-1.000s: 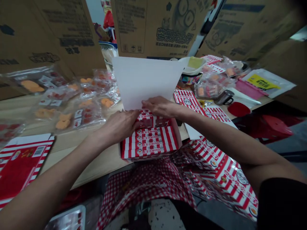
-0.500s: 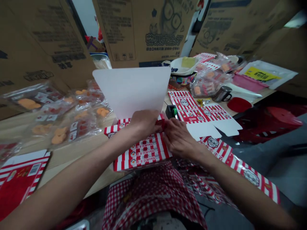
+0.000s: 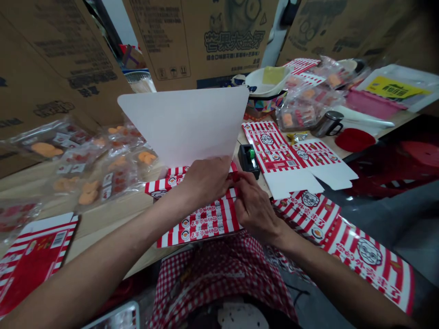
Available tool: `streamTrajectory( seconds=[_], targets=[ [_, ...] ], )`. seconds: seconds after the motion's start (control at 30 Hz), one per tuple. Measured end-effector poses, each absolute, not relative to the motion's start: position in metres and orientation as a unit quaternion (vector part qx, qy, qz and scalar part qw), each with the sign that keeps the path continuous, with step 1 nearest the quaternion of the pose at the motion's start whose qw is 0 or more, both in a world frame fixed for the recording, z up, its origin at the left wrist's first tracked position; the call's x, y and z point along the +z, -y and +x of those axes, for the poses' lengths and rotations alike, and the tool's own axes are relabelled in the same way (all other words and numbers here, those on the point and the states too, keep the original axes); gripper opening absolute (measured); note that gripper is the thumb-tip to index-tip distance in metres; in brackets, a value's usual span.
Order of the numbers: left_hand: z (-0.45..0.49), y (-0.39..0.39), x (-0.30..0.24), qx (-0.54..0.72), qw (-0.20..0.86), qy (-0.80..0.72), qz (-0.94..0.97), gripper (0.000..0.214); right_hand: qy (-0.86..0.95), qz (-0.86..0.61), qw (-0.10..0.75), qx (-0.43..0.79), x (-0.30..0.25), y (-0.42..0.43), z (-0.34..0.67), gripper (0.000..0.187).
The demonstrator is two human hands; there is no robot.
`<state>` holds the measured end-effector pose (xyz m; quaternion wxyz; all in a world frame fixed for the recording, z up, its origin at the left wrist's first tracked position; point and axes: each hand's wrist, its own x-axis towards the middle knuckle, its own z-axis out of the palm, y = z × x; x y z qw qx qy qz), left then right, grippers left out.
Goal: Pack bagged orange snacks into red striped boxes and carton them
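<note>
A red-and-white striped cardboard box (image 3: 204, 223) sits at the table edge in front of me, its white lid (image 3: 187, 123) standing up at the back. My left hand (image 3: 207, 180) reaches across the box to its right side, fingers closed on the edge there; the fingertips are partly hidden. From the right, my right hand (image 3: 255, 205) pinches a small red part at the same back right corner. Both hands meet there, almost touching. Repeated rows of printing and small pictures cover the box's near part. A black tape dispenser (image 3: 248, 160) with green tape stands just beyond my right hand.
Clear bags of orange pieces (image 3: 89, 192) lie left, near a red flat carton (image 3: 37, 260). Unfolded striped cartons (image 3: 270, 146) lie right, with more striped sheets (image 3: 370, 256) below. A metal mug (image 3: 329, 123), red lid (image 3: 355, 139) and pink tray (image 3: 375, 100) stand farther right. Large cardboard boxes (image 3: 202, 41) wall the back.
The view has shifted slightly. Both hands stay at the box's right corner, with small finger movements. The raised lid looks slightly larger and wider.
</note>
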<state>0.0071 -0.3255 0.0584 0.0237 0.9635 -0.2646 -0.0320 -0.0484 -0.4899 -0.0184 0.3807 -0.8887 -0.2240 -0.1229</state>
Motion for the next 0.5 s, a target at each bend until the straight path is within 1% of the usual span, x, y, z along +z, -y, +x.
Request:
streamTrajectory(
  seconds=[0.07, 0.13, 0.2, 0.27, 0.33, 0.4, 0.5],
  targets=[
    [0.010, 0.319, 0.059, -0.036, 0.035, 0.287, 0.957, 0.032, 0.206, -0.870, 0.425, -0.140, -0.020, 0.493, -0.051, 0.038],
    [0.010, 0.311, 0.059, -0.042, 0.047, 0.315, 0.947, 0.030, 0.165, -0.844, 0.491, -0.136, -0.020, 0.498, -0.049, 0.057],
    [0.006, 0.305, 0.061, -0.052, 0.047, 0.334, 0.940, 0.026, 0.140, -0.803, 0.578, -0.048, -0.020, 0.502, -0.043, 0.070],
    [0.000, 0.303, 0.063, -0.068, 0.031, 0.335, 0.939, 0.024, 0.138, -0.738, 0.657, 0.067, -0.019, 0.505, -0.037, 0.073],
    [-0.008, 0.303, 0.064, -0.086, 0.006, 0.328, 0.941, 0.024, 0.141, -0.686, 0.703, 0.124, -0.018, 0.506, -0.034, 0.072],
    [-0.014, 0.305, 0.065, -0.103, -0.021, 0.318, 0.942, 0.026, 0.144, -0.683, 0.706, 0.117, -0.016, 0.505, -0.033, 0.073],
    [-0.020, 0.310, 0.063, -0.101, -0.047, 0.283, 0.953, 0.027, 0.165, -0.736, 0.650, 0.087, -0.013, 0.501, -0.035, 0.075]
  ],
)
